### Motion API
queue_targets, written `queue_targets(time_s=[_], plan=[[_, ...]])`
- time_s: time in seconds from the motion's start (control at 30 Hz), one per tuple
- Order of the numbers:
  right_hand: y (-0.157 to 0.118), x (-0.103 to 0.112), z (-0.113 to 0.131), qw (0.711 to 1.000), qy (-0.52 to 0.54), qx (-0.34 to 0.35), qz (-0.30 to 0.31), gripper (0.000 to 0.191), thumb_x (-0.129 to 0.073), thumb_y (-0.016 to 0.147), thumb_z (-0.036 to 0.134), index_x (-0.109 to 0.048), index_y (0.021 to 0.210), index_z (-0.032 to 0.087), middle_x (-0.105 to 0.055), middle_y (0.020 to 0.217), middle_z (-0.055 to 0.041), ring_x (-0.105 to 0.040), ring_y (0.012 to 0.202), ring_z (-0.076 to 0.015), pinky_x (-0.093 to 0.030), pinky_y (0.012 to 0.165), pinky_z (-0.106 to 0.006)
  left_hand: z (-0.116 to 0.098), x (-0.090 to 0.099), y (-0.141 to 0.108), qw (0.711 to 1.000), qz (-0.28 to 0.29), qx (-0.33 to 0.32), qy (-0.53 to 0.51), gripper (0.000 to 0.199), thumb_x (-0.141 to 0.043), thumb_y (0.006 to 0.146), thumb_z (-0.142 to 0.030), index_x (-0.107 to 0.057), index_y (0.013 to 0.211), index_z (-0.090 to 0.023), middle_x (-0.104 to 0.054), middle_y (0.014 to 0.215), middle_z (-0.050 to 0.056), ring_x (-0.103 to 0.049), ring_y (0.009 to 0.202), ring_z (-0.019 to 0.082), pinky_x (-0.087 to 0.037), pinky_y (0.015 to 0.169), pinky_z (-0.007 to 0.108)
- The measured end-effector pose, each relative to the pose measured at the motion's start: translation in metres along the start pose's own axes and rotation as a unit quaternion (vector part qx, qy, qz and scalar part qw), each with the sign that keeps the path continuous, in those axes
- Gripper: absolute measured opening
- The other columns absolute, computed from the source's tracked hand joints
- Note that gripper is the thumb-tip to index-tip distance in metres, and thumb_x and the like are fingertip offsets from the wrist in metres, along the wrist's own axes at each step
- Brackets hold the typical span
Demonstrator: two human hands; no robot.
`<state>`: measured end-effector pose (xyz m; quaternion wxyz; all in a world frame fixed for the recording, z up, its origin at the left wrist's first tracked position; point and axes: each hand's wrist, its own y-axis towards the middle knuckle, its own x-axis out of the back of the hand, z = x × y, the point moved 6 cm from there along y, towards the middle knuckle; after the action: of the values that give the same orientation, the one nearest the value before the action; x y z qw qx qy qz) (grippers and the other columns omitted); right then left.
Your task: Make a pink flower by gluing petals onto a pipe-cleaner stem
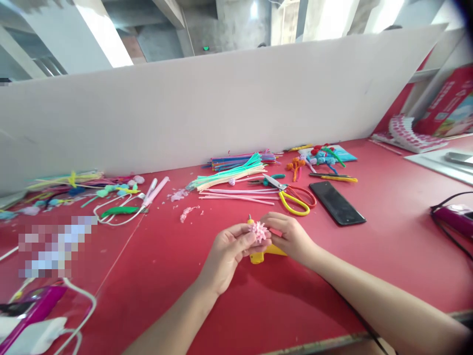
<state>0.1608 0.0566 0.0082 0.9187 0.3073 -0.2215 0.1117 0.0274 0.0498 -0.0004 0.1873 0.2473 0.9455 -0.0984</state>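
A small pink fuzzy flower (259, 230) made of pipe cleaner sits between my two hands above the red table (177, 276). My left hand (228, 251) cups it from the left, fingers curled around it. My right hand (288, 234) pinches it from the right. A yellow glue gun (263, 254) lies on the table right under my hands, partly hidden by them.
Beyond my hands lie pink pipe cleaners (238, 196), a bundle of coloured ones (236, 170), yellow-handled scissors (290, 197), red-handled scissors (306, 193) and a black phone (336, 203). Finished pipe-cleaner flowers (325, 155) rest at the back. Cables and a purple device (456, 219) sit at the right; a white partition (207, 103) stands behind.
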Motion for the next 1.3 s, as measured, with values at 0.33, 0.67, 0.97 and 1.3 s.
queue_targets(time_s=[0.33, 0.67, 0.97, 1.3], plan=[[0.000, 0.007, -0.007, 0.993, -0.007, -0.079, -0.087, 0.014, -0.050, 0.085, 0.021, -0.054, 0.072, 0.019, -0.053, 0.071, -0.0001, -0.050, 0.068, -0.0142, -0.039, 0.065, -0.025, -0.008, 0.027, 0.010, 0.981, -0.099, -0.048, 0.159, 0.031, -0.052, 0.087, -0.043, -0.063, 0.082, -0.014, -0.066, 0.064, 0.003, -0.054, 0.043, 0.008, -0.038, 0.042, 0.018], [0.009, 0.021, -0.014, 0.970, 0.113, -0.176, -0.127, 0.023, -0.062, 0.079, 0.034, -0.055, 0.065, 0.018, -0.050, 0.065, 0.0017, -0.046, 0.065, -0.0132, -0.036, 0.064, -0.026, -0.026, 0.035, 0.015, 0.945, -0.085, -0.144, 0.282, 0.025, -0.068, 0.075, -0.023, -0.070, 0.100, -0.025, -0.048, 0.133, 0.008, -0.050, 0.119, 0.022, -0.039, 0.099, 0.031], [0.017, -0.012, 0.009, 0.880, 0.396, -0.262, -0.017, 0.026, -0.069, 0.075, 0.040, -0.064, 0.081, 0.015, -0.063, 0.067, -0.0011, -0.051, 0.053, -0.0087, -0.040, 0.055, -0.023, -0.042, 0.007, 0.012, 0.983, -0.071, -0.130, 0.108, 0.021, -0.070, 0.076, -0.025, -0.071, 0.097, -0.023, -0.057, 0.112, 0.007, -0.054, 0.105, 0.021, -0.046, 0.087, 0.028], [0.012, -0.027, 0.016, 0.832, 0.484, -0.270, -0.020, 0.026, -0.069, 0.074, 0.037, -0.061, 0.079, 0.014, -0.062, 0.065, -0.0019, -0.056, 0.059, -0.0109, -0.043, 0.063, -0.026, -0.026, 0.003, 0.004, 0.987, -0.121, -0.065, -0.082, 0.009, -0.074, 0.071, -0.016, -0.072, 0.080, -0.019, -0.067, 0.080, 0.001, -0.058, 0.075, 0.011, -0.046, 0.073, 0.021]])
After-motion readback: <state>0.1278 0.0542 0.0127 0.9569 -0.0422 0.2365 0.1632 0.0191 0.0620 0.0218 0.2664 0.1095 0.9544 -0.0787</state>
